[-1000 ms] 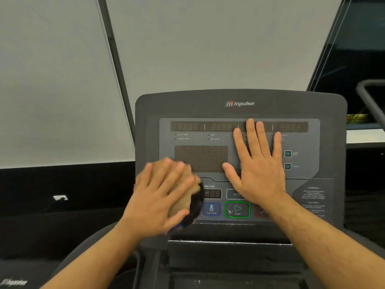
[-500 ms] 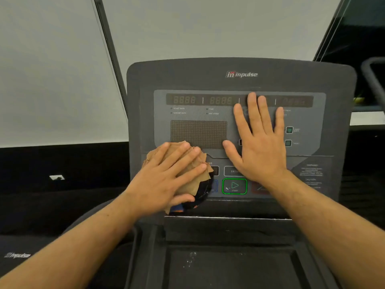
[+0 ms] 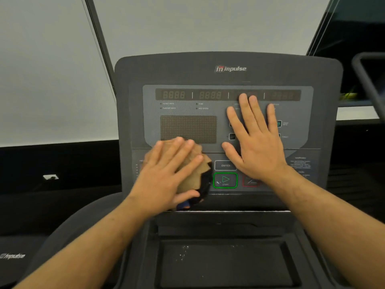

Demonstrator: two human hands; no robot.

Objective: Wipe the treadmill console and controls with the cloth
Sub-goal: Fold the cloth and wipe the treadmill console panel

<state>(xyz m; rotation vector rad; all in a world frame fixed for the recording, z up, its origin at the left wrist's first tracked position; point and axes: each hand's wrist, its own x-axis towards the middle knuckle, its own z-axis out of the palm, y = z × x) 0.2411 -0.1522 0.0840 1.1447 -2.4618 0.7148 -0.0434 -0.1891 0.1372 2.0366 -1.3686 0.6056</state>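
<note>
Cloth (image 3: 195, 174), bunched, lies pressed under my left hand (image 3: 166, 176) on the console's (image 3: 229, 59) lower-left controls, beside START (image 3: 225, 180). My right hand (image 3: 256, 147), flat and empty, braces the panel. Step: wiping the button row; next, I judge, sweep rightward, lightly over buttons.

Even, soft indoor lighting was recorded; no glare was noted. Slight blur was seen throughout. Edges were bowed by wide-angle distortion.

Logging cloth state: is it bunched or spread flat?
Bunched: the cloth shows crumpled folds under the left hand, lower left of the console.
</note>
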